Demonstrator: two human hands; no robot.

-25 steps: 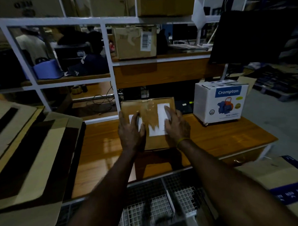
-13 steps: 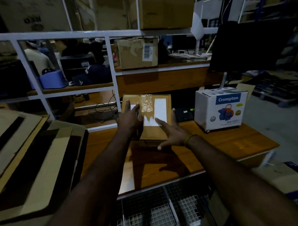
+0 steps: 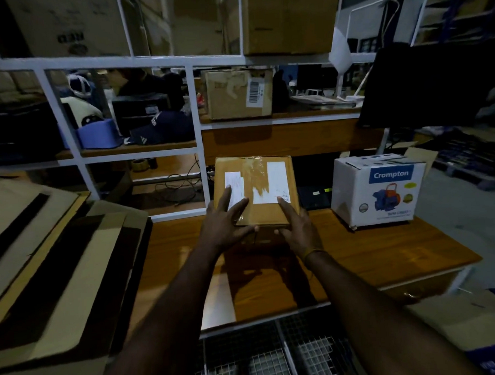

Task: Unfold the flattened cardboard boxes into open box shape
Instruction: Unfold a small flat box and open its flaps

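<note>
A brown cardboard box (image 3: 258,212) with white labels and clear tape on top stands on the wooden table (image 3: 371,255), near its far edge. My left hand (image 3: 225,222) lies on the box's near left corner with spread, straight fingers. My right hand (image 3: 297,224) touches the near right edge of the box, fingers straight and pointing away. A stack of flattened cardboard sheets (image 3: 54,266) lies to the left of the table.
A white Crompton box (image 3: 377,193) stands on the table's right. White metal shelving (image 3: 195,127) behind holds a brown carton (image 3: 238,92), a blue tub (image 3: 98,134) and a cap. A dark monitor (image 3: 432,85) hangs at upper right. Wire baskets (image 3: 265,362) sit below the table's front edge.
The box has slid away toward the back of the table. Both hands followed it, and their fingers have spread out flat on its near edge.
</note>
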